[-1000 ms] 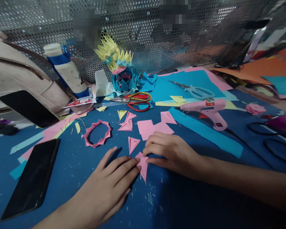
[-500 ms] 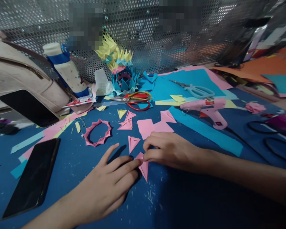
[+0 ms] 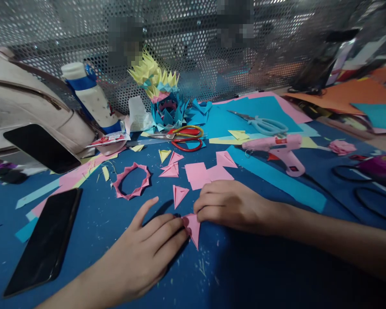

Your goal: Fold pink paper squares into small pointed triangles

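Touches folded pink paper (image 3: 194, 231) on the table (image 3: 98, 219), lower center of the frame, with a loosely spread left hand (image 3: 154, 249) and a curled right hand (image 3: 231, 206) of unclear grip.

Folded paper (image 3: 195, 229) is lying on the table (image 3: 99, 240) between left hand (image 3: 148, 255) and right hand (image 3: 230, 207), paper ring (image 3: 128, 196) behind-left, glue gun (image 3: 283, 151) behind-right. Farther back, bottle (image 3: 92, 102) is standing beside bag (image 3: 25, 105), possibly touching.
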A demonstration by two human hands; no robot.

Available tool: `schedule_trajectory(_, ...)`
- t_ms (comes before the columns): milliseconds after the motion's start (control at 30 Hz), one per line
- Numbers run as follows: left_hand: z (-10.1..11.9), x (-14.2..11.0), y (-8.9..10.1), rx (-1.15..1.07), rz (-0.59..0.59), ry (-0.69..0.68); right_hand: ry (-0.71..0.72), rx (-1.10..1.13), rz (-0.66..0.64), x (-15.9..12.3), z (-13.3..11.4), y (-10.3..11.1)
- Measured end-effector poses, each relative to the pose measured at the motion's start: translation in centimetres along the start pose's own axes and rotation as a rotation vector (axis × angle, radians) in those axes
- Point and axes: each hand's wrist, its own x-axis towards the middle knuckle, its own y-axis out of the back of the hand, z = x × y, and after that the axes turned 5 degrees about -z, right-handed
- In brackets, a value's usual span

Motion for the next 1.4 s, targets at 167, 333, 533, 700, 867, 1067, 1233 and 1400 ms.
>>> schedule_trajectory(167,-0.1,0.1,0.3,0.019,-0.044,0.023,0.017,-0.003,0.001,0.0,0.0,0.2)
schedule_trajectory(333,-0.3,0.1,0.5,-0.014,-0.071,0.008,0.034,0.004,0.016,0.1,-0.1,0.2)
schedule_trajectory(533,-0.4,0.5,0.6,-0.015,-0.094,-0.005,-0.04,-0.055,0.02,0.5,-0.4,0.4)
schedule_trajectory(700,-0.5,0.9,0.2,-0.073,-0.046,0.03,0.017,-0.062,0.039,0.6,-0.2,-0.1)
schedule_trajectory(867,-0.7,2.1,0.3,-0.402,-0.034,0.201,-0.058,0.063,0.058,0.8,-0.3,-0.9)
schedule_trajectory(1067,-1.1,4.0,-0.3,-0.423,0.025,0.269,-0.156,0.165,0.073,0.8,-0.6,-1.2)
schedule_trajectory(1233,-0.9,4.3,-0.7,-0.37,-0.002,0.341,-0.23,0.226,0.063,0.8,-0.9,-0.9)
schedule_trajectory(1400,-0.6,4.1,-1.0,-0.307,-0.027,0.395,-0.246,0.269,0.069,0.8,-1.0,-0.9)
